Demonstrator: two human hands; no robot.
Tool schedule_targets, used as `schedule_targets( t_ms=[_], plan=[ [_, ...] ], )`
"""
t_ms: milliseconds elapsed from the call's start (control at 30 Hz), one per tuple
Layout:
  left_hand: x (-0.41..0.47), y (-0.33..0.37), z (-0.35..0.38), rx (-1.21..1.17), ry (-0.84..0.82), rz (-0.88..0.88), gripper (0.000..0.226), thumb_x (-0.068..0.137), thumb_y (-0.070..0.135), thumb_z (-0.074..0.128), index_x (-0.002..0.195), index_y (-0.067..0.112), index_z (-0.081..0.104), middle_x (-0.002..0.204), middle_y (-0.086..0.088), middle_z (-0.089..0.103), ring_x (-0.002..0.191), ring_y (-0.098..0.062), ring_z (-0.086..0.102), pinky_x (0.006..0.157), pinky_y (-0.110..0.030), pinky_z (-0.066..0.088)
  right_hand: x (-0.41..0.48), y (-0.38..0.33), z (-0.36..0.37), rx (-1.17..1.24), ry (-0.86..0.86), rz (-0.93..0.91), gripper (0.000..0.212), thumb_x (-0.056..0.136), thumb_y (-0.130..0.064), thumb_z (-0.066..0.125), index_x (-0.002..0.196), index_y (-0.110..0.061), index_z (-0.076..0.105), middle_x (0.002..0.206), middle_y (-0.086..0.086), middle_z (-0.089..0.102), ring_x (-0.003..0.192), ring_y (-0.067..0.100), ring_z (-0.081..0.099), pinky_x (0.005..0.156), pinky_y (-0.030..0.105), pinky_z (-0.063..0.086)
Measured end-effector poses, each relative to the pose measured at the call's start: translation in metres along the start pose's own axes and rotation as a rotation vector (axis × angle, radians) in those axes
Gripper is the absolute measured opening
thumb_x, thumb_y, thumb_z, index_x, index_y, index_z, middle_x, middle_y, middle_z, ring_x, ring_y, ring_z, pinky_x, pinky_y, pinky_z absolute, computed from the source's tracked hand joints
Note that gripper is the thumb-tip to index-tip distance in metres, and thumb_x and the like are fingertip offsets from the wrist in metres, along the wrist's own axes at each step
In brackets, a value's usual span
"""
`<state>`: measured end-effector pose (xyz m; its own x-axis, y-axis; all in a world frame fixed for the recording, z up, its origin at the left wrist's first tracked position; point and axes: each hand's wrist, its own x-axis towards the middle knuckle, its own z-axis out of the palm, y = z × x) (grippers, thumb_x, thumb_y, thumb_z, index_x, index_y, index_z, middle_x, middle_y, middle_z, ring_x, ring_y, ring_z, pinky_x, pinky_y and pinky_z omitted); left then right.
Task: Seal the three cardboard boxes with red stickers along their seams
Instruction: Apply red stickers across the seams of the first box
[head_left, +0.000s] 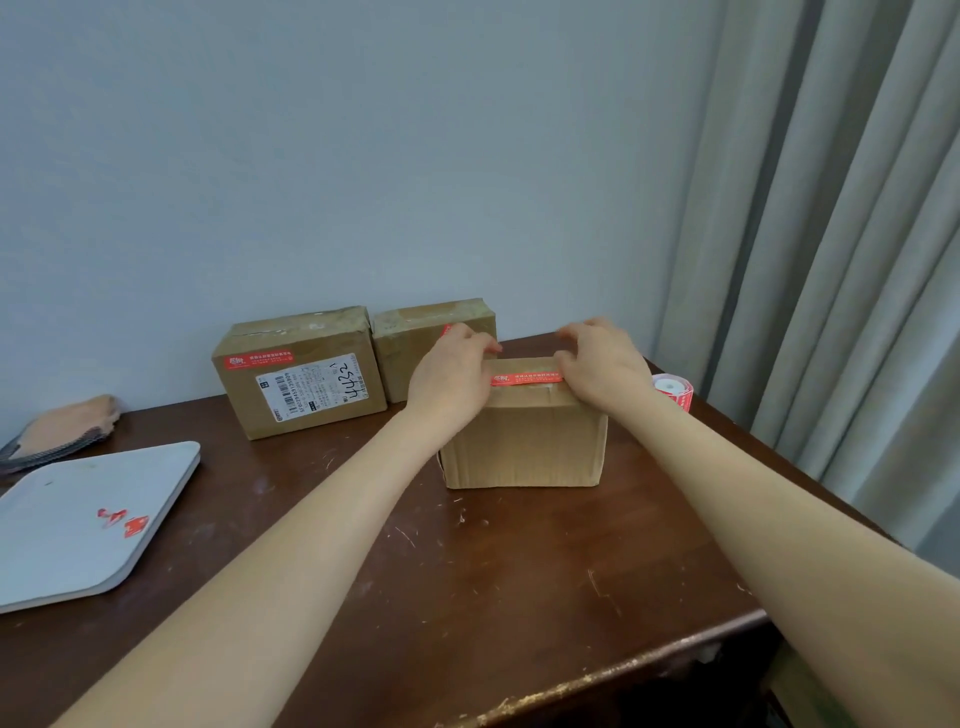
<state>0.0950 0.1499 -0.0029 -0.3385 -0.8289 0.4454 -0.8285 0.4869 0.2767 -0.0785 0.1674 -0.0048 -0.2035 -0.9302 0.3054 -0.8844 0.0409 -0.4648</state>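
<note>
Red sticker going down on the near box's top seam.

Both grips pinch its ends: left hand at one end, right hand at the other, the strip stretched between them over the near box mid-bench. The two back boxes each show a red strip. Risk: uneven pressing could skew or wrinkle the strip off the seam. The sticker roll waits beside the right hand.
</note>
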Motion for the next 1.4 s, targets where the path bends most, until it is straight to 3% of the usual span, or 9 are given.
schedule_targets(
  t_ms=[100, 233, 400, 533, 733, 867, 1067, 1200, 1400],
  plan=[
    [-0.022, 0.0, 0.005, 0.129, -0.001, 0.175, 0.042, 0.095, 0.028, 0.038, 0.134, 0.021, 0.049, 0.135, 0.002, 0.049, 0.125, -0.017, 0.04, 0.098, -0.032, 0.037, -0.022, -0.006, -0.007, -0.047, -0.026, -0.239, 0.041, 0.091, -0.025, 0.048, 0.131, -0.024, 0.056, 0.136, -0.001, 0.045, 0.127, 0.021, 0.035, 0.102, 0.037, 0.037],
    [-0.035, -0.001, 0.014, 0.238, -0.092, 0.169, 0.056, 0.09, 0.049, 0.038, 0.143, 0.028, 0.036, 0.147, 0.004, 0.038, 0.135, -0.017, 0.031, 0.11, -0.035, 0.024, -0.04, -0.009, -0.002, -0.229, -0.212, -0.346, 0.062, 0.082, -0.038, 0.055, 0.141, -0.032, 0.04, 0.14, 0.002, 0.038, 0.13, 0.024, 0.031, 0.104, 0.039, 0.035],
    [-0.037, -0.006, 0.023, 0.25, -0.039, 0.142, 0.059, 0.088, 0.051, 0.047, 0.141, 0.028, 0.038, 0.143, 0.002, 0.041, 0.132, -0.019, 0.034, 0.108, -0.033, 0.03, -0.043, -0.005, 0.009, -0.397, -0.068, -0.305, 0.064, 0.081, -0.056, 0.058, 0.136, -0.026, 0.047, 0.133, 0.001, 0.041, 0.121, 0.023, 0.038, 0.093, 0.034, 0.039],
    [-0.037, -0.01, 0.021, 0.193, -0.026, 0.082, 0.063, 0.085, 0.052, 0.056, 0.138, 0.021, 0.043, 0.141, 0.004, 0.043, 0.131, -0.015, 0.035, 0.101, -0.032, 0.038, -0.044, 0.003, 0.004, -0.292, -0.037, -0.195, 0.066, 0.073, -0.061, 0.067, 0.128, -0.027, 0.056, 0.122, -0.002, 0.044, 0.113, 0.018, 0.039, 0.074, 0.029, 0.04],
    [-0.037, -0.003, 0.02, 0.214, 0.002, 0.155, 0.061, 0.086, 0.048, 0.056, 0.141, 0.033, 0.035, 0.139, 0.001, 0.045, 0.127, -0.022, 0.042, 0.097, -0.035, 0.043, -0.049, 0.001, 0.006, -0.375, 0.032, -0.278, 0.062, 0.081, -0.056, 0.061, 0.138, -0.036, 0.043, 0.128, 0.002, 0.043, 0.118, 0.023, 0.04, 0.089, 0.034, 0.038],
    [-0.038, -0.003, 0.023, 0.29, 0.026, 0.198, 0.052, 0.087, 0.046, 0.055, 0.137, 0.037, 0.042, 0.134, 0.002, 0.048, 0.122, -0.023, 0.044, 0.095, -0.032, 0.04, -0.054, 0.001, 0.01, -0.423, 0.051, -0.297, 0.053, 0.087, -0.055, 0.054, 0.136, -0.042, 0.043, 0.127, 0.004, 0.043, 0.117, 0.025, 0.04, 0.087, 0.035, 0.038],
    [-0.038, -0.008, 0.017, 0.177, -0.017, 0.109, 0.051, 0.085, 0.044, 0.061, 0.132, 0.029, 0.05, 0.13, 0.005, 0.047, 0.118, -0.016, 0.047, 0.081, -0.03, 0.047, -0.05, 0.003, 0.007, -0.36, 0.029, -0.199, 0.054, 0.081, -0.055, 0.062, 0.124, -0.022, 0.057, 0.123, 0.001, 0.046, 0.116, 0.021, 0.041, 0.076, 0.031, 0.04],
    [-0.035, -0.009, 0.012, 0.156, -0.031, 0.076, 0.051, 0.083, 0.044, 0.064, 0.125, 0.018, 0.053, 0.124, 0.003, 0.05, 0.108, -0.015, 0.053, 0.08, -0.029, 0.048, -0.048, 0.0, 0.003, -0.323, 0.013, -0.15, 0.061, 0.077, -0.055, 0.068, 0.123, -0.017, 0.056, 0.123, 0.001, 0.046, 0.116, 0.019, 0.041, 0.077, 0.032, 0.044],
    [-0.036, -0.01, 0.015, 0.237, -0.043, 0.17, 0.061, 0.083, 0.047, 0.062, 0.139, 0.034, 0.04, 0.135, 0.0, 0.043, 0.123, -0.019, 0.042, 0.087, -0.034, 0.049, -0.049, -0.001, 0.004, -0.431, -0.022, -0.22, 0.067, 0.078, -0.064, 0.06, 0.138, -0.042, 0.04, 0.123, 0.004, 0.039, 0.115, 0.024, 0.036, 0.075, 0.033, 0.041]
  ],
)
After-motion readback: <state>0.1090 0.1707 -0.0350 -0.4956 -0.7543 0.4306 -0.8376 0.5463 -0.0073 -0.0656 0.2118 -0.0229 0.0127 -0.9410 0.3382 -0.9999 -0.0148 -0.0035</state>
